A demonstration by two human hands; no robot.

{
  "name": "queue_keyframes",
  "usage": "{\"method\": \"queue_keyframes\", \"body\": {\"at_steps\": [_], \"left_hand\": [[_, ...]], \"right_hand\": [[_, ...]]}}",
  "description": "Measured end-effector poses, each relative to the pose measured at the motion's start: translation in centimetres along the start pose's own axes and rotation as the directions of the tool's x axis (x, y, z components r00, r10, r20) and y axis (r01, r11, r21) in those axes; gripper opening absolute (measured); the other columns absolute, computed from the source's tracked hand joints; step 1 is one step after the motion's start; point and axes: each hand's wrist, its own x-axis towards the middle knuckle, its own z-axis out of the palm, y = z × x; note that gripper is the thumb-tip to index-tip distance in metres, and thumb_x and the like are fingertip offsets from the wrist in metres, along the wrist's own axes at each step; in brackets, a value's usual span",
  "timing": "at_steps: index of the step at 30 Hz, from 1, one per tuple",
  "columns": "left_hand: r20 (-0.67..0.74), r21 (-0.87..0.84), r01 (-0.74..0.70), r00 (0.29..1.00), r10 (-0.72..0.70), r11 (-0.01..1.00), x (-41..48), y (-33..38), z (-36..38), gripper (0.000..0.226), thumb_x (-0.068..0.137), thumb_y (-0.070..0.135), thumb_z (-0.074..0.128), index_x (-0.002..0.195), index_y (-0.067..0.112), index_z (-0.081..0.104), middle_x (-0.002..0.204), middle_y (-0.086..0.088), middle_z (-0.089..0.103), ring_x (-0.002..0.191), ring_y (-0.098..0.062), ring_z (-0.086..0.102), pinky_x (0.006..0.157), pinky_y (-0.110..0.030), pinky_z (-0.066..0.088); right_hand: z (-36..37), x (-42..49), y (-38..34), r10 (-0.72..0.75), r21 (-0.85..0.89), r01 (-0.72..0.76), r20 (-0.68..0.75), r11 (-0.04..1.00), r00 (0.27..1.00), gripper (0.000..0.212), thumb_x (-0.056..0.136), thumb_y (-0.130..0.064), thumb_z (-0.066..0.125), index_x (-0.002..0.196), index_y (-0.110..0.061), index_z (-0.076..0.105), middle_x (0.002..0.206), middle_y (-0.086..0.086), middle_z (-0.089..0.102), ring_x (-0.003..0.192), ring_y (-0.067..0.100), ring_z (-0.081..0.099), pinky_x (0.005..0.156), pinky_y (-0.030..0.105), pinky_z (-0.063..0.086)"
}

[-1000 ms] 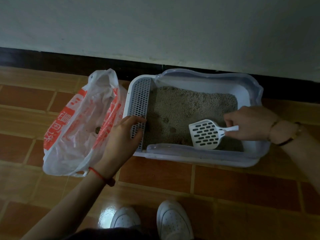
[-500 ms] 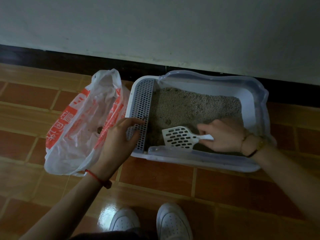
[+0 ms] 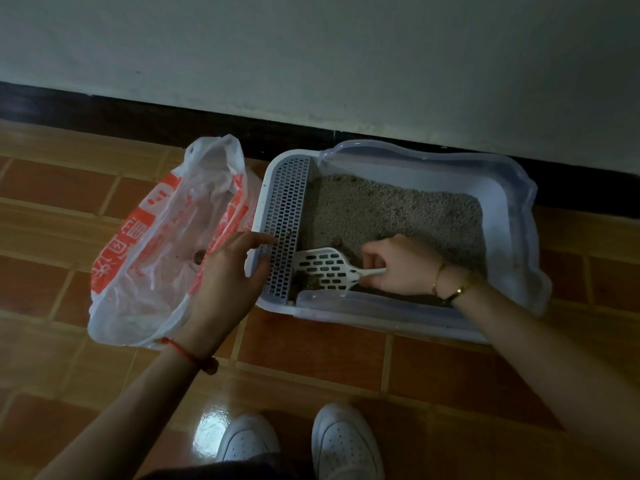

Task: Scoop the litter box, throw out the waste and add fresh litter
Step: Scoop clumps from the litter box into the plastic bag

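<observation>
A pale litter box (image 3: pixel 512 202) stands on the tiled floor against the wall, filled with grey litter (image 3: pixel 391 209). Its left end has a perforated grid (image 3: pixel 289 220). My right hand (image 3: pixel 398 265) grips the handle of a white slotted scoop (image 3: pixel 323 268), whose blade lies low in the box's near left corner with dark clumps (image 3: pixel 306 282) at its edge. My left hand (image 3: pixel 230 275) rests on the box's left rim beside the grid, fingers spread. To the left, a white and red plastic bag (image 3: pixel 156 244) sits open with a dark clump (image 3: pixel 200 255) inside.
A dark baseboard (image 3: pixel 138 123) and pale wall run behind the box. My two white shoes (image 3: pixel 298 445) stand on the glossy brown tiles at the near edge, below the box.
My right hand has swept the scoop leftward across the litter from the box's middle into the near left corner. My left hand stayed at the left rim.
</observation>
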Motion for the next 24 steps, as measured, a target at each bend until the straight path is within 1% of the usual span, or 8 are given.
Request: {"method": "queue_keyframes", "body": {"at_steps": [3,5,10,14,17,18,21,24], "left_hand": [[-0.006,0.005,-0.001,1.0,0.001,1.0,0.0,0.0,0.1,0.029,0.091,0.011,0.061,0.118,0.02,0.064,0.125,0.0,0.063,0.104,-0.007,0.055,0.088,-0.031,0.051],[-0.006,0.0,-0.009,1.0,0.009,1.0,0.0,0.0,0.1,0.029,0.091,0.011,0.061,0.118,0.021,0.064,0.124,0.0,0.064,0.105,-0.008,0.056,0.088,-0.032,0.052],[-0.001,-0.015,-0.015,1.0,0.015,1.0,0.1,-0.2,0.0,0.028,0.091,0.013,0.059,0.118,0.02,0.064,0.123,0.001,0.064,0.108,-0.011,0.06,0.092,-0.035,0.053],[-0.004,-0.021,-0.015,1.0,0.015,1.0,0.0,-0.1,-0.2,0.027,0.092,0.013,0.059,0.118,0.019,0.064,0.122,0.003,0.063,0.109,-0.012,0.059,0.092,-0.035,0.052],[-0.016,-0.033,-0.014,1.0,0.014,0.999,-0.1,-0.1,-0.5,0.027,0.092,0.014,0.059,0.117,0.019,0.064,0.117,0.01,0.057,0.106,-0.007,0.055,0.089,-0.029,0.05],[-0.02,-0.037,-0.014,1.0,0.013,0.999,-0.1,-0.1,-0.6,0.027,0.091,0.015,0.058,0.117,0.019,0.064,0.116,0.011,0.056,0.105,-0.007,0.055,0.088,-0.027,0.05],[-0.033,-0.045,0.004,0.999,-0.006,0.999,-0.1,-0.3,-0.7,0.026,0.091,0.014,0.059,0.116,0.021,0.064,0.115,0.013,0.055,0.103,-0.007,0.056,0.086,-0.021,0.047],[-0.047,-0.061,0.023,0.999,-0.026,0.998,-0.2,-0.2,-0.8,0.026,0.092,0.013,0.06,0.116,0.02,0.064,0.114,0.014,0.055,0.101,-0.004,0.055,0.084,-0.009,0.04]], "right_hand": [[0.6,0.0,1.1,0.031,0.098,-0.035,0.044,0.995,0.999,0.026,0.079,-0.051,0.068,0.083,-0.026,0.061,0.077,-0.011,0.063,0.067,0.005,0.06,0.058,0.029,0.052],[1.0,-0.1,1.6,0.031,0.149,-0.039,0.056,0.988,0.998,0.024,0.078,-0.048,0.071,0.081,-0.026,0.061,0.076,-0.012,0.065,0.068,0.006,0.062,0.061,0.032,0.053],[1.2,-0.5,2.0,0.042,0.368,-0.068,0.078,0.927,0.996,0.023,0.081,-0.037,0.072,0.079,-0.017,0.061,0.064,-0.002,0.069,0.046,0.005,0.059,0.047,0.027,0.05],[1.3,0.0,0.8,0.018,0.228,-0.024,0.026,0.973,0.999,0.025,0.08,-0.048,0.069,0.079,-0.025,0.06,0.073,-0.01,0.069,0.062,0.005,0.063,0.058,0.031,0.053],[0.3,0.4,0.1,0.01,0.113,-0.011,0.006,0.993,1.0,0.023,0.081,-0.049,0.066,0.084,-0.026,0.061,0.075,-0.013,0.065,0.062,0.001,0.058,0.053,0.023,0.044],[0.1,0.4,0.2,0.011,0.105,-0.012,0.011,0.994,1.0,0.023,0.082,-0.048,0.067,0.084,-0.026,0.061,0.074,-0.012,0.065,0.06,0.001,0.058,0.054,0.024,0.045],[-0.3,-0.2,1.2,0.032,0.24,-0.044,0.051,0.97,0.998,0.02,0.082,-0.041,0.068,0.083,-0.022,0.061,0.069,-0.005,0.069,0.051,0.006,0.062,0.053,0.028,0.053],[-0.6,-1.2,2.7,0.062,0.347,-0.076,0.051,0.935,0.997,0.019,0.084,-0.033,0.068,0.084,-0.016,0.06,0.065,0.0,0.068,0.043,0.004,0.057,0.048,0.022,0.049]]}}
